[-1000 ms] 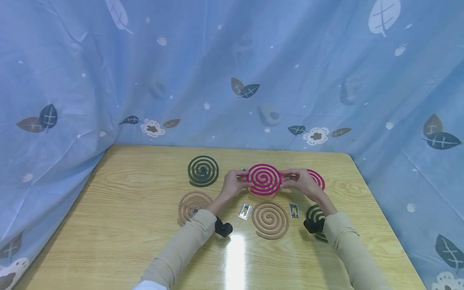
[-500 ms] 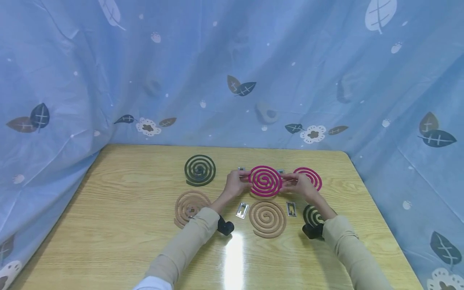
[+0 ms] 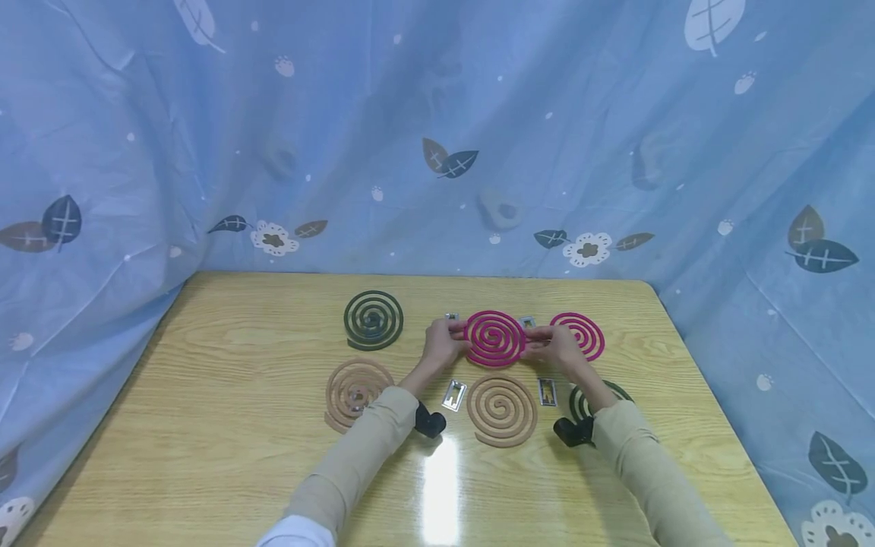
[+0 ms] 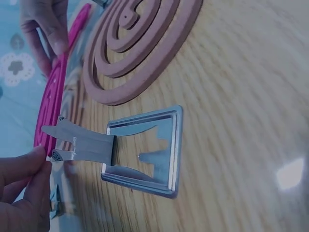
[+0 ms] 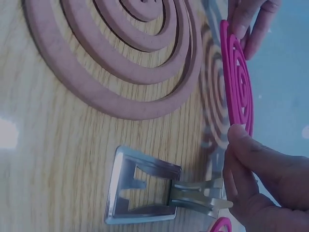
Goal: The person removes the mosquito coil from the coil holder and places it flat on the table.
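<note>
A pink mosquito coil [image 3: 494, 336] is held off the table between both hands. My left hand [image 3: 440, 346] pinches its left edge between thumb and fingers. At the opposite edge, my right hand [image 3: 562, 349] grips it in the same way. Both wrist views show the coil edge-on, steeply tilted. In the left wrist view, a metal coil stand [image 4: 176, 145] lies below, its bent-up tab close to the coil. Another metal stand [image 5: 116, 193] with a raised tab is near my right hand in the right wrist view. A brown coil [image 3: 500, 405] lies flat in front.
Around the hands lie a second pink coil [image 3: 577, 334], a dark green coil [image 3: 373, 320], a brown coil [image 3: 357, 396] and a partly covered dark green coil [image 3: 618, 389]. Two metal stands [image 3: 452, 317] [image 3: 527, 323] are behind. A blue curtain [image 3: 376, 152] hangs at the table's back.
The head view has shifted slightly. A metal stand behind my right hand and more of the right pink coil have come into sight. Both hands still hold the same coil, nearly in place.
</note>
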Demonstrator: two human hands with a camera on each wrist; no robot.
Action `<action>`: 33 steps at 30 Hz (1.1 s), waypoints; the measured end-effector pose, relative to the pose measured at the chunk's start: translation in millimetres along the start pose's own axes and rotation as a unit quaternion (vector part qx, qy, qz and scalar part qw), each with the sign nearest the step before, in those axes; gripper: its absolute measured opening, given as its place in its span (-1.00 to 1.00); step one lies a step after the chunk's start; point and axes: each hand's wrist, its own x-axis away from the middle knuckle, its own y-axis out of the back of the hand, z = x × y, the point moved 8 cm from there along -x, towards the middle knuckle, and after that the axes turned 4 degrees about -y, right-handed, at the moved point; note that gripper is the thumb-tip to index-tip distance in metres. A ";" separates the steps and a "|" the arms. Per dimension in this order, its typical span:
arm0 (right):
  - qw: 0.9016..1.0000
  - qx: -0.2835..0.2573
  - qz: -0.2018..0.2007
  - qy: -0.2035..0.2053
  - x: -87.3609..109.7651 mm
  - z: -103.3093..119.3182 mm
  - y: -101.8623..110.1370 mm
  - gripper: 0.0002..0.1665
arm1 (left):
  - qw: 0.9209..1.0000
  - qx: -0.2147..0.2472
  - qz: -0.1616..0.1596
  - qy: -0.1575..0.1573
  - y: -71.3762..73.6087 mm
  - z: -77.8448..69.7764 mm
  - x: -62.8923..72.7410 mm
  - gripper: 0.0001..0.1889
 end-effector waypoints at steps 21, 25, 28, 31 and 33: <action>0.999 0.013 -0.018 -0.025 -13.6 2.4 0.2 -0.51 | 0.997 -0.063 -0.036 -0.010 -0.4 -1.0 -13.0 -0.58; 0.999 0.021 -0.024 -0.027 -15.3 1.7 0.3 -0.47 | 0.998 -0.059 -0.031 -0.007 -3.6 -0.3 -16.3 -0.58; 0.999 0.027 -0.026 -0.033 -16.4 0.9 -0.5 -0.41 | 0.998 -0.056 -0.029 -0.007 -5.9 1.3 -18.8 -0.57; 0.999 0.028 -0.028 -0.034 -16.8 2.8 -1.9 -0.38 | 0.997 -0.066 -0.030 -0.013 -7.2 1.3 -19.8 -0.57; 0.998 0.036 -0.035 -0.033 -17.1 4.8 -1.6 -0.38 | 0.997 -0.076 -0.031 -0.014 -7.6 0.3 -19.8 -0.56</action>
